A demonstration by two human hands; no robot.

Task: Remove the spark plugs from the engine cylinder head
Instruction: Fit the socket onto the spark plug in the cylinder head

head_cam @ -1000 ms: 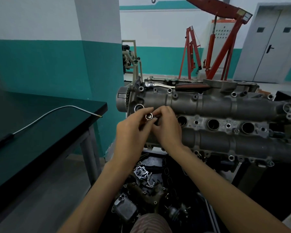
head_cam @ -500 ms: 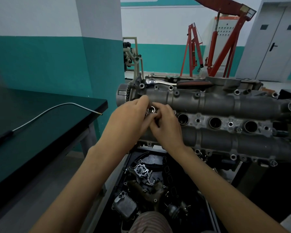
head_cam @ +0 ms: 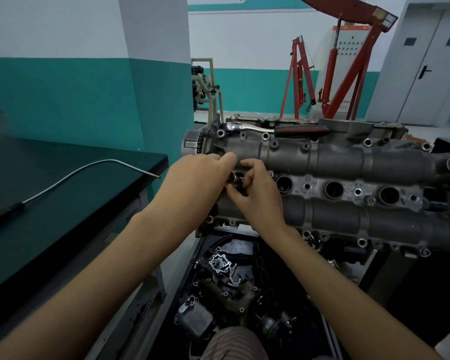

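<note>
The grey engine cylinder head [head_cam: 343,159] lies across the middle, with three open spark plug wells [head_cam: 334,189] in a row to the right of my hands. My left hand [head_cam: 198,175] and my right hand [head_cam: 257,193] meet over the leftmost well. Between their fingertips they pinch a short metal socket [head_cam: 237,179], its open end facing me. What sits inside the well below is hidden by my fingers. A ratchet wrench [head_cam: 255,128] with a red and black handle rests on the head's far edge.
A dark green workbench [head_cam: 63,203] stands to the left, with a thin flexible metal rod [head_cam: 89,168] lying on it. Below the head, a black tray [head_cam: 244,281] holds several loose engine parts. A red engine hoist [head_cam: 333,74] stands behind, near grey double doors [head_cam: 426,63].
Both hands, with the socket between them, have drawn closer over the leftmost well, and the left hand now covers more of it. The camera has leaned in slightly.
</note>
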